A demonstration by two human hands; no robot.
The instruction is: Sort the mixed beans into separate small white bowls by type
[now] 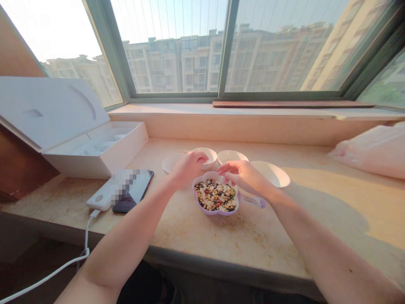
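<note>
A purple scalloped bowl with a short handle holds a mix of beans, peanuts and other grains. Behind it stand several white bowls: a left one, a middle-left one, a middle-right one and a right one. My left hand is over the near side of the middle-left bowl, its fingers curled together. Over the purple bowl's far rim, my right hand has its fingers bent and thumb drawn in. Anything between the fingers of either hand is too small to make out.
On the left lie a white power bank with a cable and a dark phone. An open white box stands behind them. A pale plastic bag rests at the right. Along the back runs a window sill.
</note>
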